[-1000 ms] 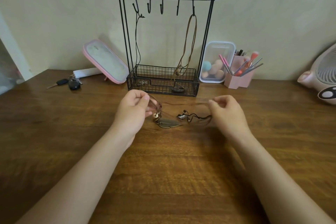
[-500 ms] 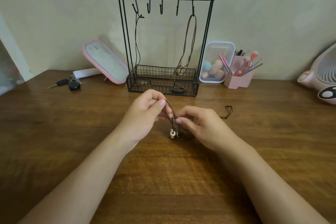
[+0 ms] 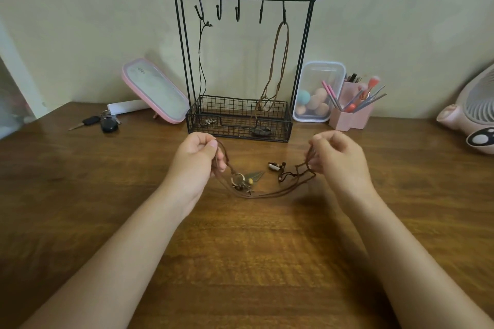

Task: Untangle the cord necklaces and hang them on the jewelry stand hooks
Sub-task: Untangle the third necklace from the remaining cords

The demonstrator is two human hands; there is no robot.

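Note:
A black wire jewelry stand (image 3: 307, 43) with several hooks stands at the back of the wooden table (image 3: 240, 262). A thin black necklace (image 3: 201, 61) hangs from its leftmost hook and a brown cord necklace (image 3: 278, 61) from its rightmost hook. In front of the stand my left hand (image 3: 196, 163) and my right hand (image 3: 336, 160) each pinch an end of the tangled brown cords (image 3: 267, 193), which sag between them. Their pendants and beads (image 3: 244, 181) lie on the table near my left hand. A small dark knot of cord with a pale bead (image 3: 278, 168) sits nearer my right hand.
A pink-rimmed mirror (image 3: 155, 91) leans left of the stand, with car keys (image 3: 101, 123) beside it. Right of the stand are a clear box of makeup sponges (image 3: 316, 93), a pink brush holder (image 3: 350, 112) and a pink fan (image 3: 473, 115) at the edge.
Half a second ago my hands were together at the middle, working the cords. They have since drawn apart, stretching the cords between them and spreading the pendants out.

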